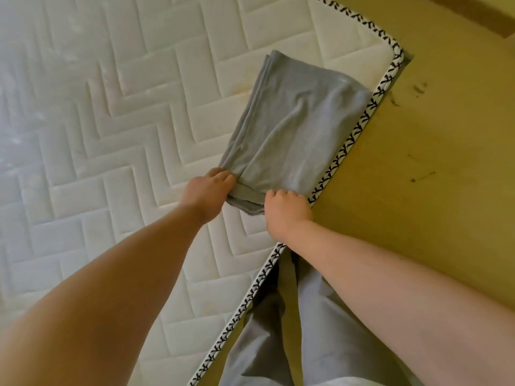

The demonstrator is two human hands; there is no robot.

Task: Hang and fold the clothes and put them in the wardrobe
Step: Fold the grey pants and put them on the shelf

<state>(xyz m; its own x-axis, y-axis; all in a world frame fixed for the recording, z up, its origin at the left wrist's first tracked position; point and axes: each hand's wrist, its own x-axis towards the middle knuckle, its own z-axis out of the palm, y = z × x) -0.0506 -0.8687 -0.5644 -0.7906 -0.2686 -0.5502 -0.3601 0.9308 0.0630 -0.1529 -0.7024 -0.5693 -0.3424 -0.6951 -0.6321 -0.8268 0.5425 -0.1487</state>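
Fold step: I am gripping the near end of the grey garment (295, 129) lying on the mattress (111, 135) edge, left hand (207, 190) and right hand (284, 213) both curled onto it, likely needing next to carry that end forward evenly.

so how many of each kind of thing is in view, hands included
folded grey cloth garment: 1
white quilted mattress: 1
grey trousers on the person's legs: 1
bare hands: 2, left hand and right hand, both gripping the garment's near edge
total: 5
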